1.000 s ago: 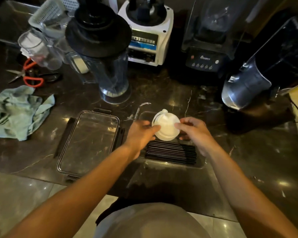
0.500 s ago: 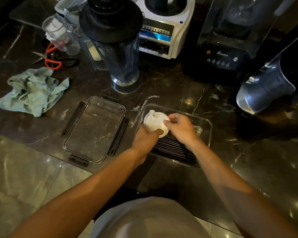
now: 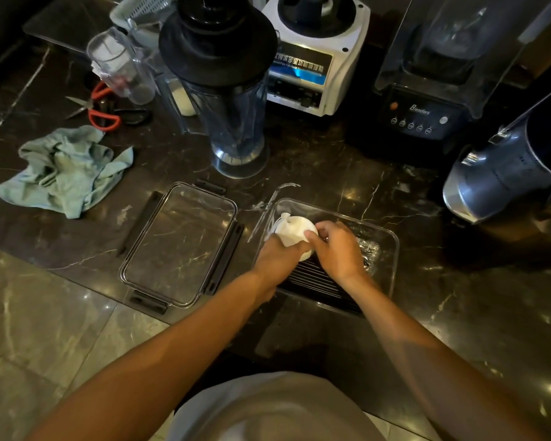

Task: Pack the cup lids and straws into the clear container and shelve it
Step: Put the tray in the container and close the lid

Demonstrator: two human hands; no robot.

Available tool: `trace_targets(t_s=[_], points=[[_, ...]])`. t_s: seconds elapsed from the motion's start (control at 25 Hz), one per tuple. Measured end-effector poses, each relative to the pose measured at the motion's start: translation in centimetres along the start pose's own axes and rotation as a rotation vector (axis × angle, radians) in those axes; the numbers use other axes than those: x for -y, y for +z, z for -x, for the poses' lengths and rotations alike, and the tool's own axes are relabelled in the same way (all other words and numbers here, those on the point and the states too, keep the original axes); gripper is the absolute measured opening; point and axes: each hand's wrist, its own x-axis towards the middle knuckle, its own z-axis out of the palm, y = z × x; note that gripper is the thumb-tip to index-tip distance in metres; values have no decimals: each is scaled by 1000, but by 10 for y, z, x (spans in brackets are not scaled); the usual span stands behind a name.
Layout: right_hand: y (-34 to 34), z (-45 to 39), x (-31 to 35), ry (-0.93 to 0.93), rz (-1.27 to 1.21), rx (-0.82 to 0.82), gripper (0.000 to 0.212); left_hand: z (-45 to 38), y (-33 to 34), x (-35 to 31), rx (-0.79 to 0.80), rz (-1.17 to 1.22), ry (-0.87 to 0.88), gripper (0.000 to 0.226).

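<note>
- Left hand (image 3: 277, 254): centre of the frame, fingers curled round the near-left side of the stack of white cup lids (image 3: 295, 232), gripping it.
- Right hand (image 3: 339, 249): just right of the left hand, thumb and fingers pinching the stack's right side; both hands are over the clear container (image 3: 392, 249).
- Stack of white cup lids: held at the left end of the clear container, inside its rim line; whether it touches the bottom cannot be told.
- Clear container: rectangular, open, on the dark marble counter (image 3: 347, 173) right of centre.
- Black straws (image 3: 315, 281): a bundle lying lengthwise along the container's near side, partly under both wrists.
- Crinkled clear wrap (image 3: 368, 253): in the container's right half, just beyond the right hand.
- Container lid (image 3: 178, 243): clear with black latches, lying flat on the counter just left of the container, apart from it.
- Green cloth (image 3: 64, 171): crumpled, left of the frame.
- Red-handled scissors (image 3: 101, 114): upper left, beyond the cloth.
- Blender jar (image 3: 228, 100): clear with a black lid, upright, top centre.
- White blender base (image 3: 312, 58): behind the jar, top centre.
- Black blender (image 3: 427, 100): upper right, under a clear hood.
- Grey appliance (image 3: 497, 179): right edge, tilted.
</note>
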Motion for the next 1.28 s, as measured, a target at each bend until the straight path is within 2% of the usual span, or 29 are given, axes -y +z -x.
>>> trace_targets(t_s=[0.08,0.28,0.36,0.44,0.56,0.64,0.76,0.88,0.96,1.08,1.16,1.28], points=[[-1,3,3,12,-4,-20,34,5,-5,-4,25,-20,27,18],[-15,8,24,-34,-17,-106,27,4,-41,-18,42,-10,151,33],[-23,5,44,-67,-18,-132,19,2,-63,-24,13,17,214,21],[-23,0,72,-83,-65,-139,18,-4,-92,-26,-45,-51,276,13],[-12,-3,117,-142,-185,-113,17,-16,-139,-22,-191,-180,334,29],[6,0,147,-146,-302,-32,16,-19,-173,-13,-262,-230,312,35],[38,8,175,25,-481,179,20,-23,-215,9,-415,-391,264,47],[76,15,184,130,-467,335,29,-25,-239,35,-500,-615,159,60],[96,15,179,189,-422,328,15,-23,-248,47,-512,-633,133,66],[118,15,175,259,-302,241,9,-25,-263,58,-529,-601,115,70],[129,15,172,299,-232,174,28,-31,-271,62,-530,-597,107,63],[134,18,171,317,-190,159,51,-44,-284,66,-530,-393,98,46]])
